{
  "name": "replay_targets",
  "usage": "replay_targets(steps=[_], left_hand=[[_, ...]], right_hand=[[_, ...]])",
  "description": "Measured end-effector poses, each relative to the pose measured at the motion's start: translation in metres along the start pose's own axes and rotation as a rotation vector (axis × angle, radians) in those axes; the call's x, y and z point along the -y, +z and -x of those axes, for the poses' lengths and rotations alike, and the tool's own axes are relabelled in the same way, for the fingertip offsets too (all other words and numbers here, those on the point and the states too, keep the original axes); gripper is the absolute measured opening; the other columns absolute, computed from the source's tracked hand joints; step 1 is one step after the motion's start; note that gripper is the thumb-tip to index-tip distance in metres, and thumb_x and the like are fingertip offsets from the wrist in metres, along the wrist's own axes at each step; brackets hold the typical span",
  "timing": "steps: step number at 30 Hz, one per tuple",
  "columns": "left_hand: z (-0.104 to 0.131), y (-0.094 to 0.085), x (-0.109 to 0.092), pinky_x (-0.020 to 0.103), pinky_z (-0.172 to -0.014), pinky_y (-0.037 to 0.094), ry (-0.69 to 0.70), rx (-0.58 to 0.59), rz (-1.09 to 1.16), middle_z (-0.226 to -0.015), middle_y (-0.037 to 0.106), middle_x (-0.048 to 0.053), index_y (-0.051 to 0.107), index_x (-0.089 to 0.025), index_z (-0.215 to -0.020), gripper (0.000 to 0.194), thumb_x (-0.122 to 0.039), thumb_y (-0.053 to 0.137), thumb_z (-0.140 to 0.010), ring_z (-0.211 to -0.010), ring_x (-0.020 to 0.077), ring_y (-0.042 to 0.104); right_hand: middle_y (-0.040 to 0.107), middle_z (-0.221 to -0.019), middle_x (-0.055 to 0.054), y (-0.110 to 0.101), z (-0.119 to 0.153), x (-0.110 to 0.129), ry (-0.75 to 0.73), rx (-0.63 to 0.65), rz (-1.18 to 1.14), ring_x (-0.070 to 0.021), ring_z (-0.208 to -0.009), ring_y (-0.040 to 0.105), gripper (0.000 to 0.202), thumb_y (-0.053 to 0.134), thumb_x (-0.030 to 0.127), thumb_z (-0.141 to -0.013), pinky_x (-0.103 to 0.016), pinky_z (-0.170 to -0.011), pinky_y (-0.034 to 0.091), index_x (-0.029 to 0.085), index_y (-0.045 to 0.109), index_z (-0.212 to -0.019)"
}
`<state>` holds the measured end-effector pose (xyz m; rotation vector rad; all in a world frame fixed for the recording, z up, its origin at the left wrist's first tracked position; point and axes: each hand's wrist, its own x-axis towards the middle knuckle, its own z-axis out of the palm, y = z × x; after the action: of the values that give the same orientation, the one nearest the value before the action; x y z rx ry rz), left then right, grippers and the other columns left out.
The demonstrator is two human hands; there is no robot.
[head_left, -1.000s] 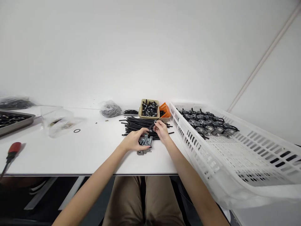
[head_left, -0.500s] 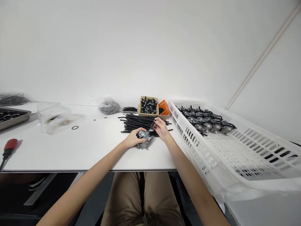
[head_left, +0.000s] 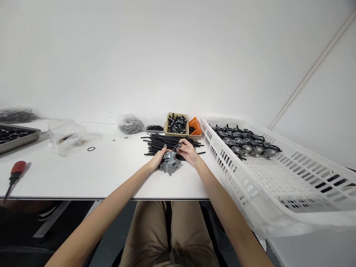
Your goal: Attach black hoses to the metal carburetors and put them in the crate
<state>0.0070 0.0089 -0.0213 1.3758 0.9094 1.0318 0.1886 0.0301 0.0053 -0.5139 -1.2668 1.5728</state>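
A grey metal carburetor is at the table's front middle, its round opening facing right. My left hand is closed around its left and upper side. At the top of the carburetor, my right hand pinches a short curved black rubber hose. The hose's lower end meets the carburetor; whether it is fully seated I cannot tell. Just behind both hands lies a pile of straight black rubber tubes.
A white plastic crate with several finished-looking carburetors stands to the right. Behind the tubes are a beige bin and an orange basket. Leftward lie a black ring, plastic bag, metal tray and red-handled screwdriver.
The carburetor has turned, so its round opening now shows. My left fingers have shifted up to its top, and my right hand has moved slightly left with the hose.
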Motion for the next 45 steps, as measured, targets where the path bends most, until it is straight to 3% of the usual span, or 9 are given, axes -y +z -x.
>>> replay_targets(steps=[4,8,14,22,29,45], left_hand=[[0.001,0.000,-0.002,0.035,-0.074,0.051,-0.013,0.004,0.027,-0.084,0.068,0.009,0.063,-0.013,-0.089,0.073,-0.081,0.040,-0.076,-0.081,0.0241,0.064],[0.001,-0.002,-0.002,0.035,-0.075,0.050,-0.011,-0.033,0.025,-0.087,0.068,0.009,0.063,-0.013,-0.090,0.072,-0.080,0.040,-0.075,-0.084,0.0246,0.063],[0.000,-0.003,-0.002,0.037,-0.080,0.048,-0.047,-0.035,0.039,-0.090,0.069,0.011,0.064,-0.012,-0.097,0.078,-0.083,0.042,-0.072,-0.091,0.0270,0.063],[0.000,-0.004,0.000,0.035,-0.083,0.047,-0.046,-0.047,0.108,-0.101,0.069,0.011,0.063,-0.012,-0.111,0.082,-0.082,0.049,-0.070,-0.096,0.0268,0.063],[-0.004,-0.007,0.005,0.031,-0.069,0.048,-0.049,-0.099,0.091,-0.080,0.067,0.009,0.065,-0.013,-0.081,0.070,-0.080,0.045,-0.073,-0.074,0.0220,0.061],[-0.007,-0.012,0.011,0.027,-0.063,0.043,-0.065,-0.081,0.109,-0.069,0.059,0.003,0.061,-0.014,-0.077,0.068,-0.080,0.047,-0.071,-0.063,0.0164,0.054]], right_hand=[[0.060,-0.086,0.004,0.003,0.003,0.002,-0.002,0.054,-0.069,-0.0105,-0.075,0.059,0.039,0.081,0.024,-0.056,-0.024,-0.071,0.050,0.023,0.053,-0.083],[0.067,-0.098,-0.001,0.002,0.006,0.002,0.065,0.157,-0.136,-0.0157,-0.089,0.064,0.043,0.083,0.021,-0.056,-0.030,-0.079,0.051,0.023,0.050,-0.083],[0.071,-0.087,-0.002,-0.002,0.001,-0.009,0.077,0.195,-0.041,-0.0139,-0.084,0.066,0.037,0.081,0.025,-0.064,-0.026,-0.078,0.050,0.021,0.059,-0.094],[0.072,-0.093,-0.005,-0.002,-0.003,-0.016,0.053,0.209,0.097,-0.0158,-0.086,0.066,0.040,0.079,0.034,-0.068,-0.028,-0.080,0.051,0.019,0.069,-0.103],[0.072,-0.096,-0.009,0.001,-0.003,-0.014,0.042,0.282,0.176,-0.0187,-0.091,0.065,0.040,0.077,0.040,-0.071,-0.032,-0.085,0.048,0.017,0.071,-0.103],[0.069,-0.089,-0.005,0.000,-0.006,-0.019,0.015,0.286,0.241,-0.0152,-0.084,0.061,0.036,0.075,0.045,-0.072,-0.029,-0.082,0.045,0.017,0.071,-0.094]])
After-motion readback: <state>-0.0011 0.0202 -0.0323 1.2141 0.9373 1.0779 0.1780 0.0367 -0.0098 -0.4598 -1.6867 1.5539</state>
